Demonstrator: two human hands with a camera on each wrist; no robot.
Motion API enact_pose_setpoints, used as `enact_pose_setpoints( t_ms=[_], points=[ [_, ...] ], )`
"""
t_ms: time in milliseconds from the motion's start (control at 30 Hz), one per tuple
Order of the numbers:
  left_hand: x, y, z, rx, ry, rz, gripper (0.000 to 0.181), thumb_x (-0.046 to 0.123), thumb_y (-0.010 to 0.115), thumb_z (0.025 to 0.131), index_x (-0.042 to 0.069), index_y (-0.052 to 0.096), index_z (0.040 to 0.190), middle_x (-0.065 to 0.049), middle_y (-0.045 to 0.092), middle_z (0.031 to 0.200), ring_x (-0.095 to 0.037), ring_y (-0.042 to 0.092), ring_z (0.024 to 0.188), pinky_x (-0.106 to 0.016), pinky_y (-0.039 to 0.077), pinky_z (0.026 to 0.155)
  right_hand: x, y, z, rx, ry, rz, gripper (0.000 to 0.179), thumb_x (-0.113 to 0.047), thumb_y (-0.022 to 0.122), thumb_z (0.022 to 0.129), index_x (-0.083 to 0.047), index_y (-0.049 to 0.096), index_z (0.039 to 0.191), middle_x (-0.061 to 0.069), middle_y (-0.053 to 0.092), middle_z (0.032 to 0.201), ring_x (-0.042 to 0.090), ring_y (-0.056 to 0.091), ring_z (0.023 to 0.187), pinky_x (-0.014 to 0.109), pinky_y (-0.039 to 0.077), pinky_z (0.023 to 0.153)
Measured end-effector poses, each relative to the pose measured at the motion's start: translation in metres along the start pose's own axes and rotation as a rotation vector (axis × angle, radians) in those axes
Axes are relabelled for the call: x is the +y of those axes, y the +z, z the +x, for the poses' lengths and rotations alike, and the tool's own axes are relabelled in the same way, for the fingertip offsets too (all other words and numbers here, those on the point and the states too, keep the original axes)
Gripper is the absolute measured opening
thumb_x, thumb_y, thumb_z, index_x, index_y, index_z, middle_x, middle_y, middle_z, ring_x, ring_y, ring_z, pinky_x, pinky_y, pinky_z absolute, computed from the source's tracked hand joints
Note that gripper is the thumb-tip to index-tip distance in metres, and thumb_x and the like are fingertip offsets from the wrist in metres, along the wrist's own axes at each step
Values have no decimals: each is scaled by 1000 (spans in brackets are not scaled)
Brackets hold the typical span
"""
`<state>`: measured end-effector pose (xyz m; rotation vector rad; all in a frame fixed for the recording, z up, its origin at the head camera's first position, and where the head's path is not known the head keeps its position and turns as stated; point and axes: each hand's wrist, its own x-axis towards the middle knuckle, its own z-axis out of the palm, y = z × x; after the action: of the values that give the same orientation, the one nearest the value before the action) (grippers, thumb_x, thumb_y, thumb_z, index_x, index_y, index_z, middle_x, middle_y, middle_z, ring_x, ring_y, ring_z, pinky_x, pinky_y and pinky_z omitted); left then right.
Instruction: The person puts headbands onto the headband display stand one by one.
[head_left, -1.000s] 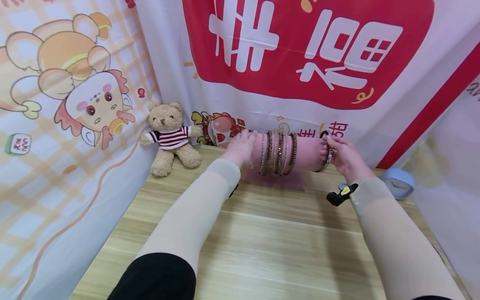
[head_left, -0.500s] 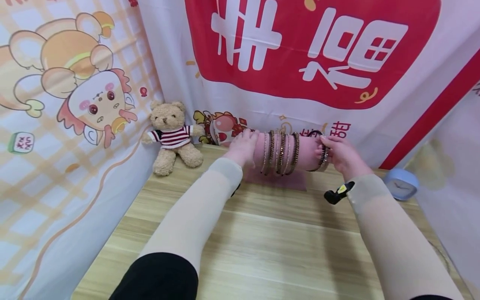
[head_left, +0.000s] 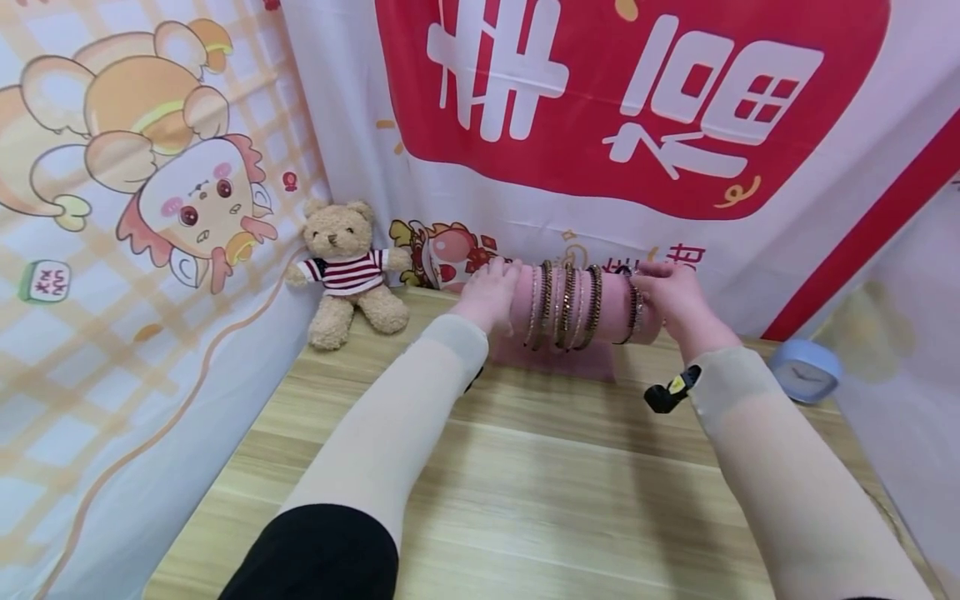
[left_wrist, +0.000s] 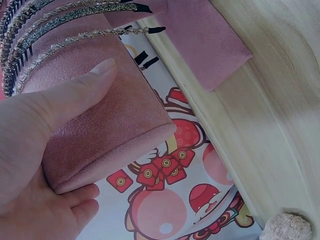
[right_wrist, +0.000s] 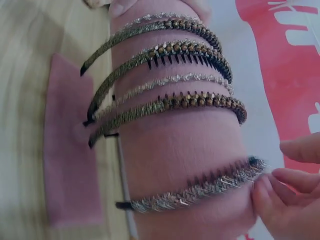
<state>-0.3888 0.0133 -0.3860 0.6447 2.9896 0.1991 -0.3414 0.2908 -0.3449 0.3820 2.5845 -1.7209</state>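
Note:
A pink velvety headband stand (head_left: 611,304) lies level on its base, with several beaded headbands (head_left: 564,304) across its middle and left part. My left hand (head_left: 489,292) grips the stand's left end; in the left wrist view the thumb (left_wrist: 82,92) lies along the velvet and fingers curl round the end. Near the right end sits a separate silvery toothed headband (right_wrist: 200,192), slightly blurred. My right hand (head_left: 678,300) holds this headband by its far side, fingertips against it in the right wrist view. Part of that grasp is hidden.
A teddy bear (head_left: 348,271) in a striped shirt sits left of the stand. A light blue clock (head_left: 806,371) stands to the right, beyond the right wrist. Printed cloth (head_left: 525,192) hangs behind the wooden table (head_left: 525,500).
The silvery headband has moved left from the stand's right tip onto its right part, with my right hand following. My left hand keeps its grip on the left end.

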Motion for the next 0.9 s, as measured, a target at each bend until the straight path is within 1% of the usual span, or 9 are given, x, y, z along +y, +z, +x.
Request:
enact_pose_setpoints(
  t_ms=[100,167,233,333,433,533,667,767,900],
  points=[
    [0,0,0,-5,2,-8,123,30,90,70,13,8,159,-20,14,159,-40,20,144,-45,16,118,0,-4,-2,16,-92,-90,52,-14,59,98,-7,45,148,19,45,144,32,41,131,45,36,107],
    [0,0,0,-9,2,-7,123,30,90,70,13,8,160,-20,13,159,-39,19,144,-45,16,118,3,-8,-3,-10,-152,-177,54,-12,61,97,-9,45,149,20,45,145,34,41,133,48,38,106],
    [0,0,0,-12,-1,-8,122,30,90,70,13,8,160,-20,14,159,-39,19,144,-45,16,118,6,-11,-3,-87,-206,-275,61,-11,65,95,-12,41,151,22,44,146,37,39,135,53,37,106],
    [1,0,-1,-4,-5,-4,123,31,91,70,13,9,159,-20,15,158,-38,20,144,-45,17,118,14,-16,-1,-210,-300,-417,82,-11,75,89,-18,29,157,22,35,153,40,31,140,58,30,110],
    [1,0,1,-3,-9,7,123,32,91,69,13,10,159,-20,15,158,-38,21,144,-45,18,118,22,-20,0,-269,-398,-515,100,-10,82,81,-21,21,159,18,27,158,39,24,144,59,22,113],
    [1,1,2,-10,-17,11,123,33,91,69,14,10,159,-19,15,158,-38,21,143,-44,18,118,33,-23,1,-263,-472,-613,101,-11,85,79,-23,24,159,12,22,161,36,17,146,60,19,113],
    [2,1,3,-17,-16,0,124,32,91,69,14,8,160,-19,14,158,-38,21,143,-45,17,118,48,-22,4,-212,-565,-694,93,-11,83,81,-20,31,157,10,24,161,36,16,147,59,19,114],
    [2,0,2,-11,-7,-13,124,30,91,69,14,8,160,-20,14,158,-39,22,143,-45,17,118,55,-19,7,-161,-597,-702,90,-16,83,81,-18,32,156,13,28,159,37,20,145,58,21,114],
    [1,1,3,-7,-10,-13,123,30,91,69,14,9,160,-20,14,158,-39,22,143,-45,17,118,56,-12,9,-131,-592,-697,93,-24,84,80,-19,32,156,15,30,158,36,22,145,58,22,113]
  ],
)
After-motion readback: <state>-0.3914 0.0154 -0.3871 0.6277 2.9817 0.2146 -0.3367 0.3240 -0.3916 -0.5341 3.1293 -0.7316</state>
